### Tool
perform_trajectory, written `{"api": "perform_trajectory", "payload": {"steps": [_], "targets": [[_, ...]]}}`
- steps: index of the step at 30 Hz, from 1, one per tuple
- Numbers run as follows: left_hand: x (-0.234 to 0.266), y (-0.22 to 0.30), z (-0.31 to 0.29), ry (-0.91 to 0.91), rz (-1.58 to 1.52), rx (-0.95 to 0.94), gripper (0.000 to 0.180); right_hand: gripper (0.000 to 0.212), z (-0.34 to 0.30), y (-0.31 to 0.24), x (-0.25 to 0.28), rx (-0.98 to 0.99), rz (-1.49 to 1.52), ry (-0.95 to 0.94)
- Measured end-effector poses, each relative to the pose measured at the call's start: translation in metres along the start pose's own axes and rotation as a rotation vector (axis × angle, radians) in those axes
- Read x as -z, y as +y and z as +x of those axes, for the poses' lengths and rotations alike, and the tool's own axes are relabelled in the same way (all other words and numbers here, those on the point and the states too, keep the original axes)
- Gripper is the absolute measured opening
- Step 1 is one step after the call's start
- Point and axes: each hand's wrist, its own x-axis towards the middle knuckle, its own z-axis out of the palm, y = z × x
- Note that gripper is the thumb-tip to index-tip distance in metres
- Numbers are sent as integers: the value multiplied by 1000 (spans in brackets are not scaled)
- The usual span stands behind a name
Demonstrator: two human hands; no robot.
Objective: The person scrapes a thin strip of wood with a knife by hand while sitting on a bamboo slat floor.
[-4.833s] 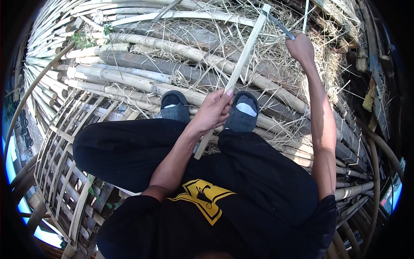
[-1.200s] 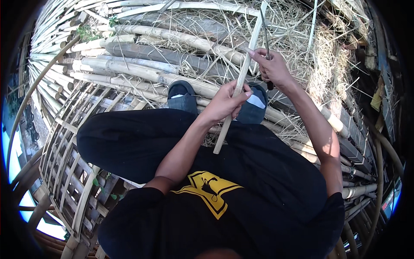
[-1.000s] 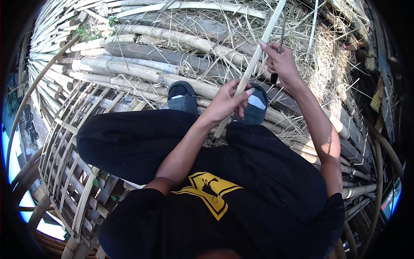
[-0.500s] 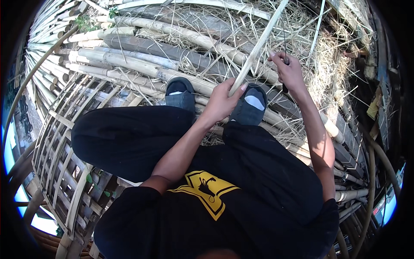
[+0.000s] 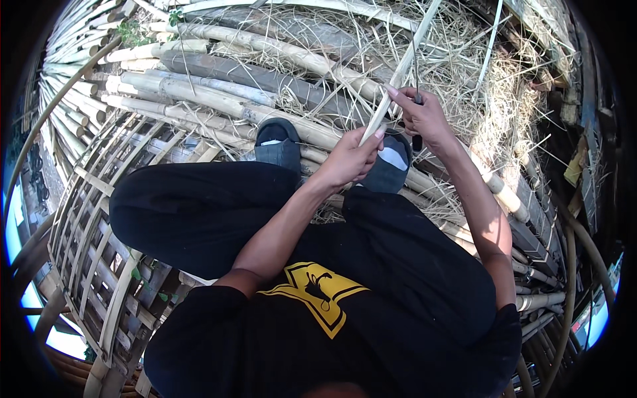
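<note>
— Bamboo strip [image 5: 403, 66], pale, long and flat, slants up from the left hand [image 5: 348, 157], just beside the right hand [image 5: 426, 117]; how far along?
— Split narrow already; whether more cutting remains, I can't tell.
— And the grips?
— The left hand closes around its lower part; the right hand curls around a thin-bladed, black-handled knife [image 5: 417, 141], thumb against the strip.
— Beyond them?
— Dry, straw-coloured shavings [image 5: 503, 113] lie over round, tan bamboo poles [image 5: 199, 99]

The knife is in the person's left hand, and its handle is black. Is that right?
Not quite: the head view shows the knife in the right hand. The left hand holds the strip. The handle is black, as you said.
</note>
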Motion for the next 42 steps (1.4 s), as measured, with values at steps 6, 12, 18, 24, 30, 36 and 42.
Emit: {"api": "perform_trajectory", "payload": {"steps": [6,12,18,24,30,36,42], "targets": [[4,5,0,-9,-31,-85,29,36,-16,3,-6,230,-925,126],[6,-4,4,-8,46,-58,34,21,-17,13,-17,168,-1116,35],[7,3,1,-25,-38,55,32,19,-14,9,-22,250,-1221,23],[4,1,2,19,-55,0,30,18,-10,14,-23,289,-1238,-3],[7,3,3,-52,-148,-68,21,15,-10,8,-26,337,-1285,-16],[1,6,0,21,-127,-78,23,16,-7,10,-25,362,-1283,7],[2,3,-1,-47,-138,-12,29,16,0,15,-20,361,-1334,18]]}}
